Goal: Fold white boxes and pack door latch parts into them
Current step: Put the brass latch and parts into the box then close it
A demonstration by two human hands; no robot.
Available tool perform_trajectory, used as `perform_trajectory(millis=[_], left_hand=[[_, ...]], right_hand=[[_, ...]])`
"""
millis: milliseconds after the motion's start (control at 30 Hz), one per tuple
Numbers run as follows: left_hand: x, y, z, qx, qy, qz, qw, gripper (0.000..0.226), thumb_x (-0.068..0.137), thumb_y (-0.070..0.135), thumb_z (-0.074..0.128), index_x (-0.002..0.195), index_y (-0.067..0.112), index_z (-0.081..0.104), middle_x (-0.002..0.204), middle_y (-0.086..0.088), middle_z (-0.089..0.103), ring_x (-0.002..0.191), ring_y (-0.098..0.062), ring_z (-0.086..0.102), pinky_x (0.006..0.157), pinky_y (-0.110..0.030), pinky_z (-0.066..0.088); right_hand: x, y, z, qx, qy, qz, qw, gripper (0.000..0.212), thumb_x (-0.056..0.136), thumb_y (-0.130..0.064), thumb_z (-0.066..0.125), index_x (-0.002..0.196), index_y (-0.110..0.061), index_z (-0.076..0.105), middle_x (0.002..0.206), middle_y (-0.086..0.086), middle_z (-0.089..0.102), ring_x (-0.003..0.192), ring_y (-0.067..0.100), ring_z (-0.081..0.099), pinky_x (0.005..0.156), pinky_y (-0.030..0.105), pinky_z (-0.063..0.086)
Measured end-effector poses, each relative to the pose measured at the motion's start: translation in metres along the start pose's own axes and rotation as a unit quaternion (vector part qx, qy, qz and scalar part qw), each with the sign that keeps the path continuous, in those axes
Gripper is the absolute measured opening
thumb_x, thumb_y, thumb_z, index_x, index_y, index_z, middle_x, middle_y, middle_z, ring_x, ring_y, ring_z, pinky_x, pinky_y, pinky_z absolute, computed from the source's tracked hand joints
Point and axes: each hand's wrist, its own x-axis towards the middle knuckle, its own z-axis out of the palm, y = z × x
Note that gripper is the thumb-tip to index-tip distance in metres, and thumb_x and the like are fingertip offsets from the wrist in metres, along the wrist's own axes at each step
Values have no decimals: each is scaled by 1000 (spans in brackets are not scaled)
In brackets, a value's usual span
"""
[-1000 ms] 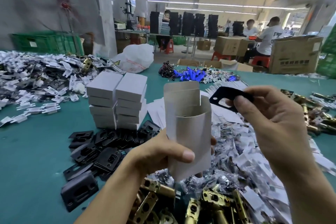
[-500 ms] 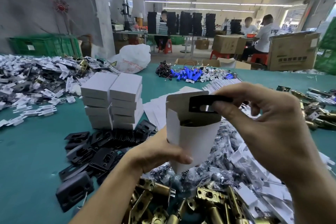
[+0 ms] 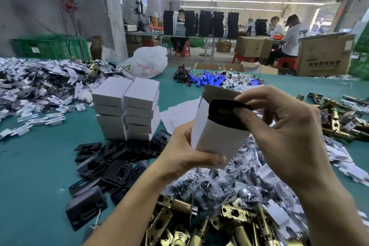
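Pinching the black plate (image 3: 223, 106), the right hand (image 3: 289, 136) should slide it flat into the white box (image 3: 217, 138) the left hand (image 3: 185, 156) grips.

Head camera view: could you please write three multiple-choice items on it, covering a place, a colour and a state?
1. Where is the stack of white boxes? A left of the held box, on the table; B on a shelf; C in a drawer.
2. What colour is the plate pinched by the right hand? A gold; B blue; C black.
3. How is the box in the left hand? A taped shut; B open at the top; C crushed flat.
Answers: 1 A, it stands on the table left of that box. 2 C, the plate at the box's mouth is black. 3 B, its flap stands up, the plate partly inside.
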Motion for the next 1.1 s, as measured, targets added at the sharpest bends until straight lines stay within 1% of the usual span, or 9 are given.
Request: perform_trajectory(millis=[167, 267, 500, 600, 700, 800, 900, 1000, 1100], left_hand=[[2, -8, 0, -2, 14, 9, 1000, 50, 59, 12, 87, 106, 3, 72, 95, -9, 71, 89, -22, 68, 73, -31, 57], [3, -10, 2, -18, 15, 18, 1000, 46, 59, 12, 85, 103, 6, 74, 91, -5, 71, 86, -17, 68, 69, -26, 56], [1, -9, 9, 53, 46, 63, 996, 35, 58, 22, 76, 91, 16, 69, 78, 6, 64, 71, -11, 58, 57, -28, 46], [1, -10, 11, 54, 56, 100, 992, 46, 58, 18, 85, 101, 14, 69, 88, -1, 67, 78, -16, 62, 60, -32, 50], [3, -13, 10, 47, 79, 136, 986, 52, 55, 15, 89, 103, 12, 68, 93, -10, 67, 82, -21, 64, 61, -37, 51], [6, -13, 7, 31, 100, 159, 982, 51, 57, 13, 88, 102, 10, 66, 95, -20, 64, 84, -26, 62, 61, -42, 52], [6, -13, 8, 38, 98, 146, 984, 42, 59, 6, 89, 95, 11, 70, 87, -7, 69, 79, -19, 64, 60, -41, 53], [4, -13, 8, 57, 74, 115, 989, 40, 62, 2, 88, 93, 23, 74, 83, 4, 72, 75, -10, 64, 62, -26, 53], [1, -13, 8, 66, 45, 52, 995, 43, 59, 13, 91, 98, 20, 75, 86, 4, 72, 78, -10, 67, 64, -26, 55]], right_hand=[[0, -1, -2, -43, 5, -32, 999, 16, 80, -10, 79, 91, -20, 73, 82, -26, 57, 68, -5, 49, 59, 18, 39], [0, -2, -3, -61, -2, -36, 997, 14, 78, -14, 79, 90, -20, 76, 79, -24, 55, 70, -12, 46, 64, 8, 33], [0, 2, -13, -96, 21, -48, 994, 14, 80, -12, 79, 91, -20, 76, 77, -21, 60, 68, 3, 48, 63, 20, 37], [0, -2, -9, -102, 19, -63, 993, 13, 82, -12, 77, 93, -19, 75, 80, -9, 66, 73, 21, 56, 64, 34, 46], [-1, -4, -6, -97, -26, -47, 994, 13, 84, -15, 72, 94, -23, 74, 72, -16, 57, 72, 22, 56, 59, 39, 49], [-2, -1, -8, -76, -61, -23, 995, 18, 84, -14, 74, 93, -29, 72, 72, -7, 59, 69, 16, 53, 58, 35, 44], [-1, -3, -5, -71, -54, -16, 996, 19, 83, -13, 74, 94, -28, 73, 74, 0, 64, 66, 14, 55, 58, 32, 43], [-1, -2, -2, -64, -50, 14, 997, 17, 84, -12, 74, 90, -28, 75, 75, -10, 68, 68, 2, 57, 60, 21, 43], [2, 7, -5, -63, -98, 86, 989, 17, 83, -14, 75, 83, -32, 76, 77, -18, 69, 75, -1, 61, 65, 17, 46]])
